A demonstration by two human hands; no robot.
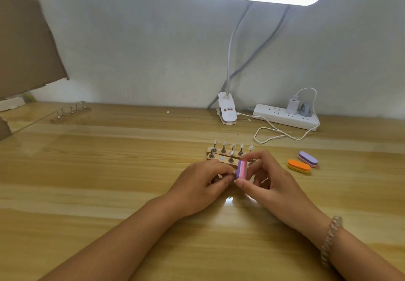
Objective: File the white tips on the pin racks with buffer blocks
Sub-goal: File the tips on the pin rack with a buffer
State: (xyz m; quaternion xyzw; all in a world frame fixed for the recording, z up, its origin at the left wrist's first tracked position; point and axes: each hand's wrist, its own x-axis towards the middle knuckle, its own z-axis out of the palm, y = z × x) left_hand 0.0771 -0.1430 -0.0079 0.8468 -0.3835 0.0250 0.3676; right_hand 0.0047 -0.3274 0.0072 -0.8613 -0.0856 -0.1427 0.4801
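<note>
Filing seems to be in progress. The right hand (pixel 269 177) pinches a pink-and-purple striped foam buffer block (pixel 242 169), just in front of the wooden pin racks (pixel 225 153), which stand toward the far edge of the wooden table (pixel 109 171). The left hand (pixel 203 184) curls against the block; whether it holds a tip, I cannot tell. The next move probably needs short, light strokes.

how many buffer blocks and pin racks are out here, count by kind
buffer blocks: 3 (striped block held in the right hand, orange block, purple block)
pin racks: 3 (front rack and back rack side by side near the hands, far rack at the back left)
total: 6
</note>
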